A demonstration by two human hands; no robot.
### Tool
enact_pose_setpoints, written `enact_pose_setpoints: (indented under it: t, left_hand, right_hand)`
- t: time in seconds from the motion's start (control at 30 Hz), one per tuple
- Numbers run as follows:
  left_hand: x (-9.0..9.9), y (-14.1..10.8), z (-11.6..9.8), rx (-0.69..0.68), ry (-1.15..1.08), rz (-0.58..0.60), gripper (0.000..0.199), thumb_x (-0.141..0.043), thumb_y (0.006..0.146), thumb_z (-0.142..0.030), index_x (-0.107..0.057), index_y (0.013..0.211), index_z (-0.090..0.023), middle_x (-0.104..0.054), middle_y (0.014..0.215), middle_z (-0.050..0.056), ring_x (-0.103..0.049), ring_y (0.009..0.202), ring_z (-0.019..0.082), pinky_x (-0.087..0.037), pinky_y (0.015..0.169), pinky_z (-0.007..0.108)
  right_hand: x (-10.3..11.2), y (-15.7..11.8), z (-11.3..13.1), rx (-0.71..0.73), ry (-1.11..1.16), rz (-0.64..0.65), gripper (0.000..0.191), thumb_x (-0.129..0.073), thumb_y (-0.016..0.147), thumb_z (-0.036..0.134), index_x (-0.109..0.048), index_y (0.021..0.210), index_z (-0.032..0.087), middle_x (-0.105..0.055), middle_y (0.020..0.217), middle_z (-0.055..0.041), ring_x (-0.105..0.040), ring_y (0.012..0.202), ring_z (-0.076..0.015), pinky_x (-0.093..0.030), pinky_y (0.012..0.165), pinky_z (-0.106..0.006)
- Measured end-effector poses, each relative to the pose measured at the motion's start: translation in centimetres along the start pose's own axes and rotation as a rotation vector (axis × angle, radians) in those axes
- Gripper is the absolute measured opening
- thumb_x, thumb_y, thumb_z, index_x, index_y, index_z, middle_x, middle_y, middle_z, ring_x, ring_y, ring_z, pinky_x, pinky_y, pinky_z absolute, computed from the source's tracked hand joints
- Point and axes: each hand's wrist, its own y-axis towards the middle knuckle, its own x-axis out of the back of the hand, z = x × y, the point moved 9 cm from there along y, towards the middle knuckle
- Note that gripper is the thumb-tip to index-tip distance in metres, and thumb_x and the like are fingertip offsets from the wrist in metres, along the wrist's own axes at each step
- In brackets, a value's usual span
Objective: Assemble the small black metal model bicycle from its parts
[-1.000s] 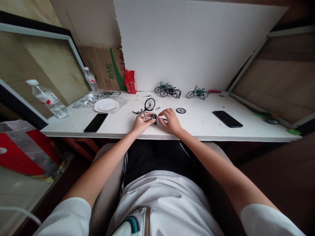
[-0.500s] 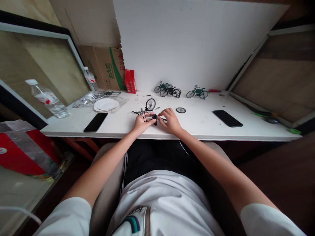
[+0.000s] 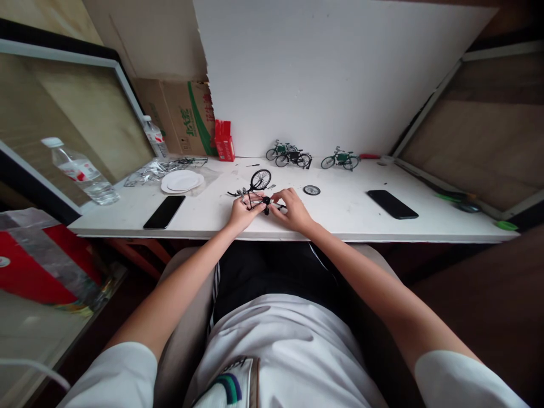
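A black model bicycle frame (image 3: 250, 191) with one spoked wheel (image 3: 260, 179) at its far end is gripped in my left hand (image 3: 243, 213), thumb against the black round part near the crank. Close on its right is my right hand (image 3: 293, 210), thumb and fingers bent together at the frame's near end; whether they pinch a small part is too small to tell. A loose spoked wheel (image 3: 311, 190) lies flat on the white table (image 3: 348, 218), beyond my right hand.
Assembled model bicycles (image 3: 340, 159) stand along the back. Phones lie at left (image 3: 165, 212) and right (image 3: 392, 204). White discs (image 3: 182, 181), a red box (image 3: 224, 140) and a water bottle (image 3: 83, 171) are on the left. Green-handled scissors lie far right.
The bicycle frame has turned slightly in my left hand, its wheel tilting a little to the right. My right fingers have shifted slightly at the frame's near end.
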Motion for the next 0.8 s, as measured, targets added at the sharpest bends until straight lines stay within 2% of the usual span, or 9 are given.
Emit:
enact_pose_setpoints:
  t: [0.13, 0.3, 0.43, 0.6, 0.8]
  left_hand:
    - [-0.07, 0.07, -0.02, 0.005, -0.02, 0.02, 0.056, -0.094, 0.072, -0.042, -0.075, 0.116, -0.013, -0.079, 0.124, 0.018, -0.076, 0.116, 0.032, -0.061, 0.106, 0.049]
    - [-0.26, -0.08, -0.27, 0.018, -0.008, 0.035, 0.051, -0.092, 0.074, -0.042, -0.075, 0.112, -0.013, -0.078, 0.124, 0.018, -0.077, 0.111, 0.031, -0.063, 0.1, 0.046]
    - [-0.18, -0.28, -0.18, 0.051, -0.018, 0.003, 0.051, -0.092, 0.072, -0.042, -0.075, 0.111, -0.013, -0.078, 0.124, 0.017, -0.079, 0.099, 0.028, -0.066, 0.092, 0.045]
    - [-0.18, -0.3, -0.08, 0.052, -0.024, -0.013, 0.047, -0.094, 0.068, -0.038, -0.077, 0.103, -0.014, -0.081, 0.114, 0.014, -0.078, 0.102, 0.028, -0.064, 0.097, 0.045]
    - [-0.14, -0.17, 0.27, 0.074, -0.009, -0.005, 0.048, -0.093, 0.068, -0.035, -0.076, 0.107, -0.014, -0.08, 0.11, 0.014, -0.077, 0.1, 0.026, -0.063, 0.097, 0.045]
  right_hand:
    - [-0.19, -0.05, -0.22, -0.015, 0.001, 0.012, 0.031, -0.066, 0.103, 0.043, -0.06, 0.126, 0.023, -0.069, 0.107, -0.0112, -0.06, 0.104, -0.0314, -0.053, 0.092, -0.048]
    - [-0.27, 0.05, 0.48, 0.034, 0.019, 0.041, 0.023, -0.063, 0.104, 0.042, -0.065, 0.118, 0.023, -0.07, 0.106, -0.0112, -0.06, 0.104, -0.0309, -0.053, 0.092, -0.048]
    - [-0.23, 0.08, 0.52, 0.044, 0.026, 0.04, 0.022, -0.062, 0.105, 0.043, -0.065, 0.115, 0.023, -0.07, 0.108, -0.012, -0.06, 0.105, -0.0311, -0.052, 0.094, -0.048]
    - [-0.47, 0.14, 0.21, 0.042, 0.072, 0.051, 0.021, -0.053, 0.11, 0.04, -0.065, 0.114, 0.023, -0.071, 0.11, -0.0121, -0.061, 0.107, -0.0302, -0.051, 0.096, -0.048]
    - [-0.48, 0.19, -0.11, 0.022, 0.108, 0.044, 0.021, -0.053, 0.11, 0.043, -0.064, 0.11, 0.024, -0.072, 0.106, -0.0112, -0.061, 0.105, -0.03, -0.052, 0.094, -0.049]
